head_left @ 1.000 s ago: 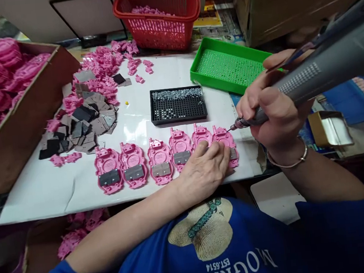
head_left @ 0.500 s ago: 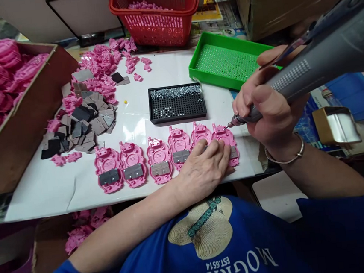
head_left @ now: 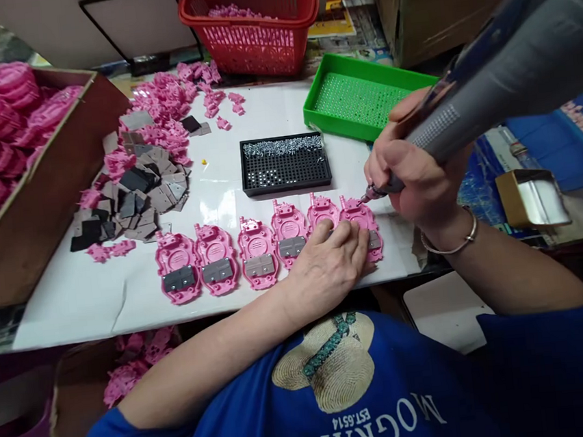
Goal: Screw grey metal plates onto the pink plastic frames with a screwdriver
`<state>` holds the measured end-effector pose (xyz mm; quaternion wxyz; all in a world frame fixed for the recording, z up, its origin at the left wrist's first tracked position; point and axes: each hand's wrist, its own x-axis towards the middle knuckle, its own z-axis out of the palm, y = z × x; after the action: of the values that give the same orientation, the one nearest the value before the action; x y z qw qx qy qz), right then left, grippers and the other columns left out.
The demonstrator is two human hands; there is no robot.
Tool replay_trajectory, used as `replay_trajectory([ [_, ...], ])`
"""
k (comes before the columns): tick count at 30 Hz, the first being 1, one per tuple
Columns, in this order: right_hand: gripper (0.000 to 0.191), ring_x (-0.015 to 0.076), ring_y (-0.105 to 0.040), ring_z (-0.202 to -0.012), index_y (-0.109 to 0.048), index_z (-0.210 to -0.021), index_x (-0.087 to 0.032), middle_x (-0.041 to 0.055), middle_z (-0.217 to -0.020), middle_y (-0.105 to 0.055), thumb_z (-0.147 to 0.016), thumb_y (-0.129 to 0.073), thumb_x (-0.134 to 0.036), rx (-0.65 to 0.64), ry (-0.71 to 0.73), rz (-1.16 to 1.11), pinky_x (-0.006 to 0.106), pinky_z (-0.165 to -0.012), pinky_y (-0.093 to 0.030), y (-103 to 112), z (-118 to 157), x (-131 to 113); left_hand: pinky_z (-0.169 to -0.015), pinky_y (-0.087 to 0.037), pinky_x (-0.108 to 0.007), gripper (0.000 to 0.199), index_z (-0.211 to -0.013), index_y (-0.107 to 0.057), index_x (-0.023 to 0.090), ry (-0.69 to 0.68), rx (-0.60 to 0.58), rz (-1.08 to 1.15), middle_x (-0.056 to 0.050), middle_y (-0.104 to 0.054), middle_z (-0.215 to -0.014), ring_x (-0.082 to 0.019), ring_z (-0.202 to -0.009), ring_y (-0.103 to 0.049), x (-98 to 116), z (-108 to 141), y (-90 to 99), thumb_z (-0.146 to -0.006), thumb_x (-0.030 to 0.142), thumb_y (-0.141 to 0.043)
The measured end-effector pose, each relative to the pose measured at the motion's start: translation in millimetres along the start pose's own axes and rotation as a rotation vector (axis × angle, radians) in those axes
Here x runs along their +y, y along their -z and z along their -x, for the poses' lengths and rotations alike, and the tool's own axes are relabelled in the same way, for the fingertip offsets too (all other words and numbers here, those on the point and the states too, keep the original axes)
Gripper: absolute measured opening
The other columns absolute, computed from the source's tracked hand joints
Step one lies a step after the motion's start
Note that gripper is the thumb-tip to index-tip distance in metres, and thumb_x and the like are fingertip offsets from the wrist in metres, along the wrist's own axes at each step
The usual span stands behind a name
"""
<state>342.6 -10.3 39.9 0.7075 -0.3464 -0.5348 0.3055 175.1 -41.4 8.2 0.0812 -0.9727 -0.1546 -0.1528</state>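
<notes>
- A worker's right hand (head_left: 413, 172) is wrapped around a grey driver (head_left: 495, 82), fingers and thumb closed on its lower barrel, at a table (head_left: 221, 132) of pink shells (head_left: 256, 241).
- The driver slants from 2 o'clock down to the top edge of the sixth shell (head_left: 366, 218); whether its bit touches cannot be told.
- The left hand (head_left: 329, 259) lies palm down over the fifth and sixth shells, fingers slightly apart; whether they pinch anything beneath cannot be told.
- Six shells lie in an uneven row on the near side of the table, from 7 o'clock to 5 o'clock of a black tray (head_left: 288, 188).
- Plates (head_left: 217, 270), dark to pale grey, sit across the 6 o'clock half of the first four shells; the plate on the sixth is partly hidden by the left hand.
- Screws (head_left: 282, 147) are heaped along the black tray's 12 o'clock side, with others standing in holes towards 8 o'clock.
- From that tray, a green tray (head_left: 336, 121) stands at 2 o'clock and a red basket (head_left: 260, 56) of pink pieces at 12 o'clock.
- Loose plates are piled at 9 o'clock, small pink parts (head_left: 166, 96) at 10 o'clock, and a carton (head_left: 52, 193) filled with larger pink pieces farther out at 9 o'clock.
- A bracelet (head_left: 452, 250) circles the right wrist, above a blue shirt (head_left: 418, 350).
</notes>
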Motion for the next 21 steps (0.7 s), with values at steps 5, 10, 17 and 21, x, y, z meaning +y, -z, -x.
replay_trajectory([
  [5,0.028,0.0088,-0.043,-0.041,-0.065,-0.099,-0.029,-0.0072,-0.06,-0.052,-0.075,-0.077,-0.032,-0.006,0.071,0.01,0.026,-0.036,-0.033,-7.5,-16.0,-19.2,-0.095,-0.043,-0.041,0.045,-0.129,-0.058,0.004,0.01,-0.017,0.017,-0.014,-0.066,-0.125,-0.025,-0.112,-0.057,0.5,0.5,1.9,-0.103,0.039,-0.044],
  [10,0.017,0.0094,-0.042,-0.041,-0.065,-0.087,-0.027,-0.0054,-0.057,-0.049,-0.076,-0.078,-0.033,0.01,0.113,0.013,0.029,-0.037,-0.031,-28.3,-35.6,-29.1,-0.102,-0.039,-0.041,0.047,-0.132,-0.057,0.009,0.076,0.068,0.018,-0.012,-0.059,-0.139,-0.025,-0.122,-0.053,-6.9,17.3,14.6,-0.102,0.043,-0.043],
  [17,0.027,0.0117,-0.051,-0.043,-0.064,-0.101,-0.026,-0.0068,-0.058,-0.056,-0.077,-0.076,-0.031,-0.073,0.096,-0.039,0.03,-0.043,-0.037,-53.3,-54.0,3.0,-0.099,-0.041,-0.04,0.036,-0.127,-0.06,0.006,0.105,-0.015,-0.004,-0.013,-0.064,-0.132,-0.025,-0.118,-0.055,-19.1,46.3,17.6,-0.098,0.025,-0.05],
  [21,0.027,0.0098,-0.044,-0.04,-0.062,-0.101,-0.028,-0.0083,-0.056,-0.053,-0.078,-0.075,-0.03,-0.092,0.087,-0.069,0.027,-0.04,-0.034,-66.7,-55.9,21.3,-0.099,-0.041,-0.041,0.037,-0.13,-0.058,0.005,0.071,-0.058,-0.016,-0.015,-0.061,-0.134,-0.026,-0.121,-0.054,-19.2,47.4,17.1,-0.098,0.018,-0.045],
])
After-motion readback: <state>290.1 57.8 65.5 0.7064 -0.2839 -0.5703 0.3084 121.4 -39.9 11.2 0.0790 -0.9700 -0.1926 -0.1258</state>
